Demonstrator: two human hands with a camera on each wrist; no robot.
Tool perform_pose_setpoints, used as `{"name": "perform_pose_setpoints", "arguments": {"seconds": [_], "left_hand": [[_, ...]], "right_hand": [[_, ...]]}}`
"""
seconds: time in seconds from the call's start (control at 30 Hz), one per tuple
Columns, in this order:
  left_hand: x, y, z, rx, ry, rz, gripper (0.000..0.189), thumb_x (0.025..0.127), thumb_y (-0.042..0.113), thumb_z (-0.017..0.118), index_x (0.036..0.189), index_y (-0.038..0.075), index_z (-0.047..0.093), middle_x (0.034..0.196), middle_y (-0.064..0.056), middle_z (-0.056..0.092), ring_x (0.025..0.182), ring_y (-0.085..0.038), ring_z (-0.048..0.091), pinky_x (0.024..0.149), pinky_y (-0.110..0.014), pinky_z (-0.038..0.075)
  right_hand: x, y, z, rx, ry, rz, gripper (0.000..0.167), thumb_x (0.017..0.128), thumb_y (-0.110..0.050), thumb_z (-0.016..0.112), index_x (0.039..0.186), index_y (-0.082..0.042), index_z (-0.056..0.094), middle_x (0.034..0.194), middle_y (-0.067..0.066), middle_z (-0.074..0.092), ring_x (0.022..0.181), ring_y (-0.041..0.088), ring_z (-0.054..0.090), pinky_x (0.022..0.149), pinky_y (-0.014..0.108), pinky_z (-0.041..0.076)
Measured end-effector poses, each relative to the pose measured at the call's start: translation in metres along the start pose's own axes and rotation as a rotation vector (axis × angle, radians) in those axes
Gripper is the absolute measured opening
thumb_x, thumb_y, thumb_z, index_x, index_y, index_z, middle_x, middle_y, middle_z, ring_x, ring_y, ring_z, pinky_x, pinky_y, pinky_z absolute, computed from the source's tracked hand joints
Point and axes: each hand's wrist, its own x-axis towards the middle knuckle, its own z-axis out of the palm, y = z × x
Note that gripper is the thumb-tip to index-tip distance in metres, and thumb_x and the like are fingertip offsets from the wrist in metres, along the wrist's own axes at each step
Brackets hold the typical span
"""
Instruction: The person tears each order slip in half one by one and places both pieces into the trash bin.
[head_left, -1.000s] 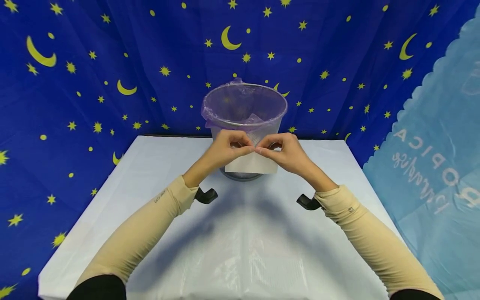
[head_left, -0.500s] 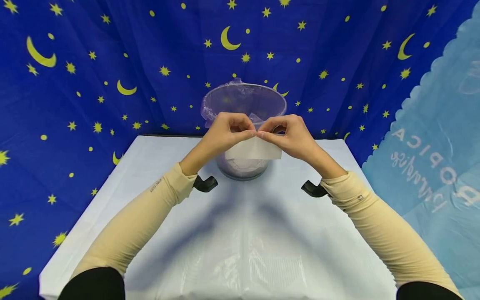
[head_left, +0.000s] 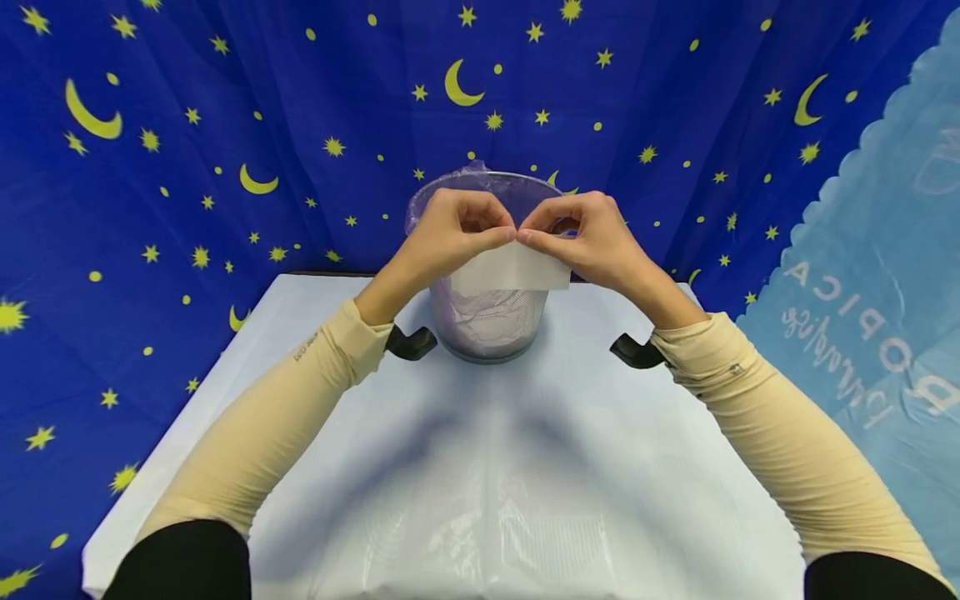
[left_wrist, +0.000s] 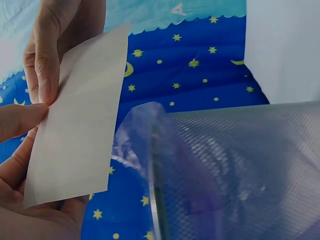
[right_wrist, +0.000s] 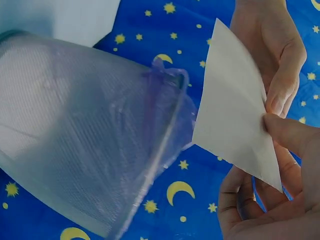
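Note:
A white rectangular piece of paper (head_left: 510, 268) hangs from the fingertips of both hands, in front of a mesh wastebasket (head_left: 491, 325). My left hand (head_left: 453, 229) pinches the paper's top edge between thumb and fingers, near its middle. Right beside it, thumb tips almost meeting, my right hand (head_left: 592, 237) pinches the same edge. In the left wrist view the paper (left_wrist: 80, 115) is whole and slightly bent, apart from the basket's rim. A purple translucent bag (right_wrist: 165, 100) lines the basket and folds over the rim in the right wrist view.
The basket stands at the far side of a table with a white cover (head_left: 450, 467). Behind it hangs a blue curtain (head_left: 360, 75) with yellow moons and stars. A light blue cloth (head_left: 885, 275) with lettering hangs at the right.
Both hands have risen with the paper, from in front of the basket's lower wall to the level of its rim. More of the basket's lower part now shows beneath the paper.

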Motion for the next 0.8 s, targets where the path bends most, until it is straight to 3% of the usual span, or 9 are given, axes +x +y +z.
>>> {"name": "perform_pose_setpoints", "arguments": {"seconds": [0.33, 0.47, 0.8], "left_hand": [[0.011, 0.008, -0.010, 0.015, 0.022, -0.003, 0.010, 0.098, 0.010, 0.075, 0.096, 0.001, 0.079, 0.091, -0.010, 0.074, 0.076, -0.021, 0.064, 0.072, -0.027, 0.053], [0.014, 0.011, -0.014, 0.018, 0.028, 0.014, 0.009, 0.097, 0.009, 0.075, 0.096, 0.002, 0.079, 0.089, -0.009, 0.074, 0.072, -0.020, 0.063, 0.070, -0.028, 0.052], [0.041, 0.028, -0.034, 0.040, 0.030, 0.009, 0.012, 0.097, 0.011, 0.076, 0.096, -0.001, 0.078, 0.089, -0.010, 0.074, 0.076, -0.020, 0.067, 0.079, -0.029, 0.054]], "right_hand": [[0.013, -0.008, -0.009, -0.014, 0.020, -0.018, 0.013, 0.098, -0.021, 0.078, 0.094, -0.010, 0.083, 0.087, 0.003, 0.078, 0.080, 0.012, 0.068, 0.074, 0.022, 0.055], [0.019, -0.010, -0.012, -0.019, 0.019, -0.021, 0.015, 0.099, -0.022, 0.077, 0.095, -0.009, 0.083, 0.088, 0.004, 0.078, 0.080, 0.012, 0.067, 0.075, 0.021, 0.055], [0.043, -0.022, -0.028, -0.068, 0.061, -0.028, 0.021, 0.099, -0.027, 0.077, 0.097, -0.008, 0.083, 0.086, 0.002, 0.077, 0.077, 0.015, 0.066, 0.068, 0.021, 0.053]]}}
